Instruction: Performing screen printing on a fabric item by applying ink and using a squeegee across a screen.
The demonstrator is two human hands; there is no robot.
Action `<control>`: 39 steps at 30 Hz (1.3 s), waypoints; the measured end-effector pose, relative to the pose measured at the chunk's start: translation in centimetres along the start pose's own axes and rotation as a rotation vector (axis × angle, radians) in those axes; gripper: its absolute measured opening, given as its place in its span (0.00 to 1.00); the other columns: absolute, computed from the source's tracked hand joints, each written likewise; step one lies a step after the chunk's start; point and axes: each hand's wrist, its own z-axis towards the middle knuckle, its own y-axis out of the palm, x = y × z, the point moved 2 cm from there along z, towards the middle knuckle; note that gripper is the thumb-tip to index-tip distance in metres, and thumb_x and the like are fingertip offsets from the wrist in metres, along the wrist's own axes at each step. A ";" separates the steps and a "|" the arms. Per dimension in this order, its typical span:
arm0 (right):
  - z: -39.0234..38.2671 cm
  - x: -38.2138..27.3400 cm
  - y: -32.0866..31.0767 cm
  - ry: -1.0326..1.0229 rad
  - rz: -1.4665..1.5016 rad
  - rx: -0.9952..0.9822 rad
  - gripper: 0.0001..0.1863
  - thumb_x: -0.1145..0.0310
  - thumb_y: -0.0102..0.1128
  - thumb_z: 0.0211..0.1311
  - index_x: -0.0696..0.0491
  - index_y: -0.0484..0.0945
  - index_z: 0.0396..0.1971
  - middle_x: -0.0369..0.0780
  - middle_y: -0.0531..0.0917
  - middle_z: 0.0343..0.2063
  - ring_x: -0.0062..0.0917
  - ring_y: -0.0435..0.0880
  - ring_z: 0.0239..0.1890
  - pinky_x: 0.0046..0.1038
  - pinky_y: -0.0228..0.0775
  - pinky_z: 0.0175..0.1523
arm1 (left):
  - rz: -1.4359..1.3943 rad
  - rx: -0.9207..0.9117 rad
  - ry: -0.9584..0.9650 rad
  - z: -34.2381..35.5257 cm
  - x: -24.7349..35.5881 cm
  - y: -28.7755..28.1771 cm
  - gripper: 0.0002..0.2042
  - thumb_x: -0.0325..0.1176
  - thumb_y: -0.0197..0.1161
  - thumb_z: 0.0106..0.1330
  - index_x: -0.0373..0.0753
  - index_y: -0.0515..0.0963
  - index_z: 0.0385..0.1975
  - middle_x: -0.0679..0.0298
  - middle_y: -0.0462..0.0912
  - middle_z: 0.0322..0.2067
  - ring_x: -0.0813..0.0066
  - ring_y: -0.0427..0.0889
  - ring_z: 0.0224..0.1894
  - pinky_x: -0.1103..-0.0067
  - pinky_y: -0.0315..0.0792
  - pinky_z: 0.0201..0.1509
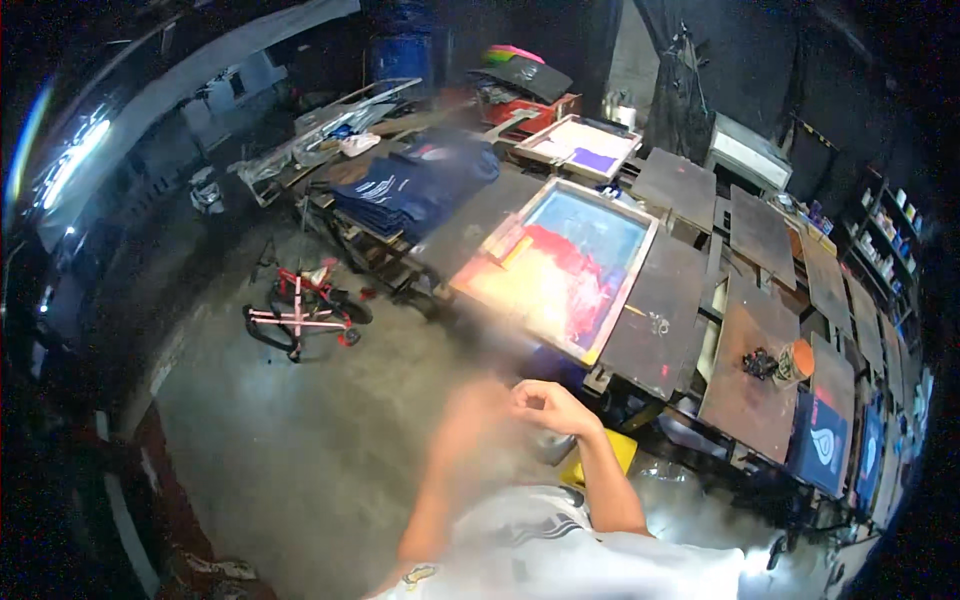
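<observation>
Both hands are close together in front of my white shirt, short of the near edge of the printing table. My left hand (474, 402) is smeared by a blur, so its fingers cannot be made out. Beside it, my right hand (560, 410) has its fingers curled into a loop against the thumb; whatever they may hold is hidden. Just beyond the hands lies a wooden-framed printing screen (640, 262), with red ink (575, 285) spread over its blue mesh. A squeegee (517, 252) appears to rest in the ink, partly lost in glare.
Folded navy shirts (415, 190) are piled left of the screen. Flat printing boards (675, 190) run off rightward, one bearing an orange-rimmed tin (795, 362). A small red bicycle (300, 310) lies on the floor at left. Something yellow (615, 457) sits below the table.
</observation>
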 end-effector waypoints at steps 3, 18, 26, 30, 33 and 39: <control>0.9 0.8 -3.6 0.084 0.126 0.063 0.04 0.75 0.63 0.61 0.56 0.77 0.29 0.35 0.80 0.40 0.16 0.76 0.42 0.22 0.70 0.48 | 0.046 -0.055 -0.042 3.7 -1.5 0.1 0.09 0.31 0.72 0.56 0.34 0.82 0.34 0.58 0.84 0.36 0.66 0.83 0.40 0.73 0.75 0.48; 3.4 14.2 -17.6 0.904 -0.763 1.093 0.37 0.46 0.58 0.61 0.62 0.64 0.59 0.60 0.81 0.43 0.55 0.80 0.48 0.47 0.73 0.53 | 0.596 -0.010 -0.217 31.3 -24.1 -7.4 0.20 0.52 0.58 0.65 0.41 0.81 0.42 0.50 0.85 0.40 0.47 0.81 0.48 0.59 0.74 0.52; 7.4 18.8 -15.1 1.100 -0.828 1.304 0.38 0.43 0.57 0.62 0.59 0.62 0.60 0.61 0.73 0.51 0.59 0.79 0.47 0.51 0.74 0.52 | 0.585 -0.180 -0.408 36.5 -32.3 -7.1 0.34 0.61 0.37 0.72 0.35 0.81 0.43 0.40 0.83 0.41 0.39 0.81 0.48 0.54 0.72 0.54; 6.8 19.7 -15.8 1.114 -0.862 1.349 0.36 0.44 0.59 0.61 0.56 0.65 0.58 0.59 0.74 0.49 0.60 0.79 0.47 0.52 0.73 0.51 | 0.649 -0.239 -0.456 37.3 -31.0 -6.7 0.34 0.61 0.36 0.72 0.36 0.82 0.45 0.41 0.83 0.43 0.42 0.81 0.50 0.55 0.73 0.55; 7.5 19.5 -16.4 1.064 -0.887 1.353 0.37 0.42 0.60 0.59 0.55 0.66 0.57 0.59 0.74 0.49 0.60 0.79 0.46 0.52 0.73 0.51 | 0.609 -0.196 -0.459 37.6 -32.0 -7.5 0.36 0.61 0.33 0.73 0.35 0.83 0.43 0.40 0.83 0.43 0.42 0.81 0.50 0.55 0.73 0.55; 4.3 21.1 -20.0 1.098 -0.687 1.390 0.45 0.37 0.66 0.49 0.63 0.73 0.53 0.61 0.81 0.45 0.52 0.80 0.52 0.44 0.73 0.55 | 0.551 -0.232 -0.538 37.8 -32.4 -6.8 0.44 0.67 0.27 0.70 0.30 0.83 0.42 0.41 0.84 0.39 0.42 0.81 0.50 0.58 0.71 0.58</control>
